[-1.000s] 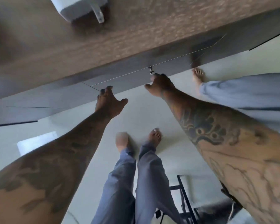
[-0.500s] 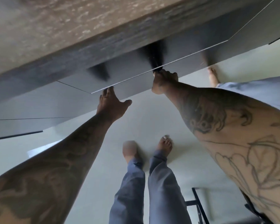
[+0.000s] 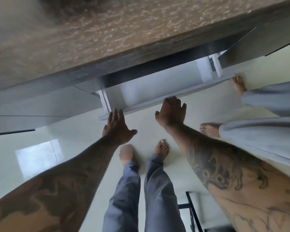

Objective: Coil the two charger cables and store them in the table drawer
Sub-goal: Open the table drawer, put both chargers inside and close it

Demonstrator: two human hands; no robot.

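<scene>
Your left hand [image 3: 117, 129] has its fingers [image 3: 115, 115] straight and close together, thumb spread wide to the side, holding nothing. The fingertips rest against the front panel of the table drawer [image 3: 157, 102], near its left corner. Your right hand [image 3: 172, 113] is flat with the fingers [image 3: 172, 102] slightly fanned and the thumb stuck out, also holding nothing. Its fingertips touch the top edge of the same front panel, near the middle.

Just beyond both sets of fingertips, the drawer stands pulled out from under the table. Its pale inside is blurred, and you cannot tell whether anything lies in it. White side rails show at the drawer's left and right ends. Above the drawer, further from your fingers, runs the dark table edge, then the brown mottled tabletop [image 3: 124, 30]. The charger cables cannot be made out anywhere in this view.

Below your hands, your two tattooed forearms reach up from the bottom corners. Between them are your bare feet and grey trouser legs [image 3: 144, 190] on a pale glossy floor [image 3: 74, 139]. To the right of your right hand, a second person's bare feet [image 3: 209, 129] and light trousers stand near the drawer's right end.
</scene>
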